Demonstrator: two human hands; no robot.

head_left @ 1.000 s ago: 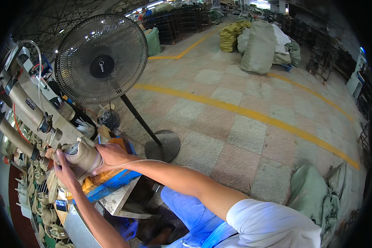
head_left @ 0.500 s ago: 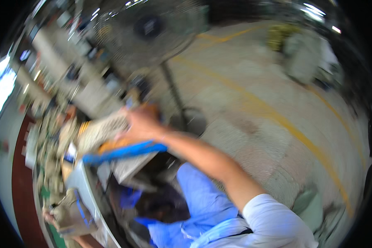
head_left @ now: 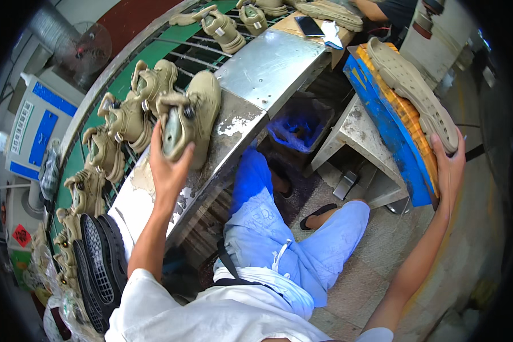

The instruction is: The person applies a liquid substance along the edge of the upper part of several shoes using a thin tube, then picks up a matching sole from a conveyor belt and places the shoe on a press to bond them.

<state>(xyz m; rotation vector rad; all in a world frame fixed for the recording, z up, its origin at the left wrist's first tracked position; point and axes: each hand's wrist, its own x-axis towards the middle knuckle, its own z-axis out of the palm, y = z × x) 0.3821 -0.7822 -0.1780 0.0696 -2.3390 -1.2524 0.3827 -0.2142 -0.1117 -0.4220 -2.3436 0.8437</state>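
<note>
My left hand is closed round the heel end of a tan shoe upper; it is above the worn metal edge of the bench, its toe pointing away. On the right, my right hand grips the near end of a tan shoe sole with holes along it. The sole lies along the top of an orange and blue crate, its far end pointing away from me. Part of my right hand's fingers is hidden by the sole.
Several tan shoe uppers line the green conveyor with metal rods. Black soles stack at its near left. A phone and more soles lie on the far bench, near a person's arm. A blue-lined bin stands below.
The view has swung left from the floor and standing fan to the bench. The shoe upper in my left hand is now fully in view, and the picture is sharper.
</note>
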